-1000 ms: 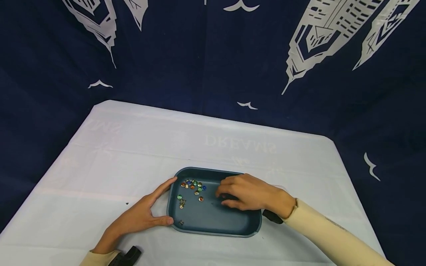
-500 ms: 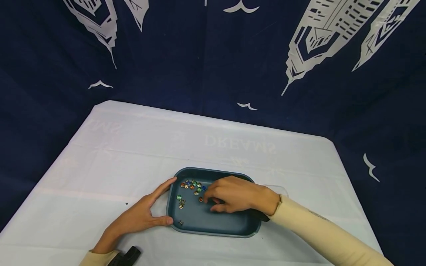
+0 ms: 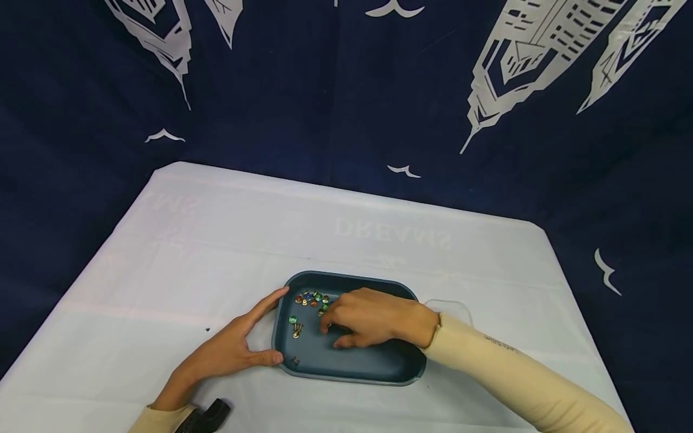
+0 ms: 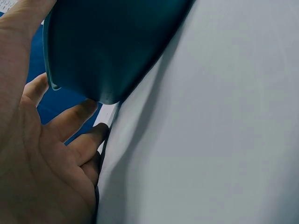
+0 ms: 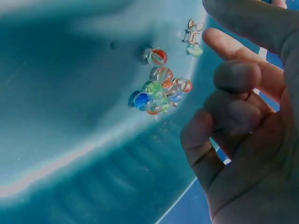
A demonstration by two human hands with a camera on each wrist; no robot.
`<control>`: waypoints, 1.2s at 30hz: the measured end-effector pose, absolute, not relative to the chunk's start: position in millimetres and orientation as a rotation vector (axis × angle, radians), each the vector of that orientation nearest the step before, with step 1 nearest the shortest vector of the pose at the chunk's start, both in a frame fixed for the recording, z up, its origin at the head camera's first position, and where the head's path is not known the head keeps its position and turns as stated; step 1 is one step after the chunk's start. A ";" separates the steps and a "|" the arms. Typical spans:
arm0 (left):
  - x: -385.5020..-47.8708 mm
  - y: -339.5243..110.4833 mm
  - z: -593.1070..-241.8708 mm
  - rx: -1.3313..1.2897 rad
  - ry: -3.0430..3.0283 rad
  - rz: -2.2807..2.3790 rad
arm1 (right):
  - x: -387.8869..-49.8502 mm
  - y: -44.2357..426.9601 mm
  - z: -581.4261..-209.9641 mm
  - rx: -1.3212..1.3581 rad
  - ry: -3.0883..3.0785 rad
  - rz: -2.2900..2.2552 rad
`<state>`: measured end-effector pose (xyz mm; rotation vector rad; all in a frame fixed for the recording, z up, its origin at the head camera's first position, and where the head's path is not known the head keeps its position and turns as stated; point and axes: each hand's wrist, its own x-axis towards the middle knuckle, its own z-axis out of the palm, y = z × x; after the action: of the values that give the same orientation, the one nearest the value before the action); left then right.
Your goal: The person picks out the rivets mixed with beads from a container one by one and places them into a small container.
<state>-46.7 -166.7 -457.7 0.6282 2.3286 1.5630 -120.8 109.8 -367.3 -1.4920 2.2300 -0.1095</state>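
Note:
A dark teal rectangular tray [image 3: 373,367] lies on the white-covered table. At its left end, my left hand [image 3: 233,349] rests against the rim with thumb and forefinger spread; in the left wrist view its fingertips touch the tray's outer wall [image 4: 112,51]. Over the tray's middle is my right hand [image 3: 373,316], forefinger extended and other fingers bent, holding nothing visible. Glass marbles [image 5: 161,88] cluster just beyond it, including a blue marble [image 5: 142,101] and a red-streaked marble [image 5: 158,57]. Small gold-coloured round-headed pieces [image 3: 297,331] lie near a green marble [image 3: 292,319].
Behind the tray's right end, a clear, thin-edged item [image 3: 452,302] lies partly under the right forearm. A tiny dark speck [image 3: 207,329] is on the white cloth [image 3: 216,240]. A navy curtain [image 3: 325,90] with white prints hangs behind the table.
My right hand has moved left across the tray, from its right side to beside the marbles, now covering some of them. The left hand and tray have stayed put.

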 end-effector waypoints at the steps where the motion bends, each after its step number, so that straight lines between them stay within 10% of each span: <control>1: -46.3 -166.7 -457.9 0.623 2.325 1.563 | -120.5 108.7 -367.7 -1.500 2.228 -0.100; 36: -46.7 -166.6 -455.8 0.667 2.367 1.533 | -114.3 62.1 -394.4 -1.564 2.120 -0.143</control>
<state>-46.7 -166.6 -455.8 0.6668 2.3675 1.5332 -114.3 62.1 -394.4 -1.5645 2.1202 -0.1426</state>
